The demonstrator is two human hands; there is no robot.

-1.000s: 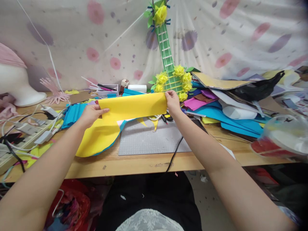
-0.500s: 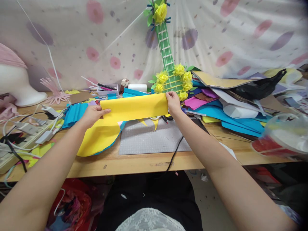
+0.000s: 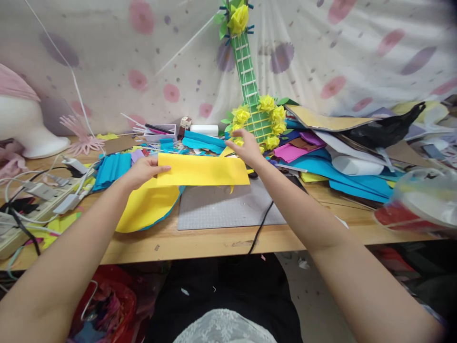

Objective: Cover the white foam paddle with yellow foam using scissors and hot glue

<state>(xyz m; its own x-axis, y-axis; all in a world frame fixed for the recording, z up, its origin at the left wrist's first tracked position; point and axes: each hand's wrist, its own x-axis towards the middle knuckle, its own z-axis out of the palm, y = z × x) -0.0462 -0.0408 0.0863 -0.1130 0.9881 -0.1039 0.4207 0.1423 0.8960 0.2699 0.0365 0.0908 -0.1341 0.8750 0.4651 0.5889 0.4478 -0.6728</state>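
My left hand (image 3: 145, 171) pinches the left end of a long yellow paper strip (image 3: 203, 170), thumb on the front. The strip stretches out to the right over the grey cutting mat (image 3: 221, 209). Just above its right part, my right hand (image 3: 247, 146) is raised with thumb and fingers apart, holding nothing. Under my left hand lies a rounded yellow piece with a blue edge (image 3: 150, 205), partly covered by the strip. Behind my right hand leans a green paper guitar (image 3: 246, 71) trimmed with yellow flowers.
Blue, pink and white sheets (image 3: 321, 166) pile up at the right, near a clear plastic tub (image 3: 417, 200). A power strip (image 3: 43, 195) with tangled cables occupies the left. A white box of pens (image 3: 160, 136) sits at the back. A black cord (image 3: 262, 226) hangs over the table edge.
My right hand has let go of the strip's right end and its fingers have spread. The strip's right end has dropped, and my left hand has shifted slightly right.
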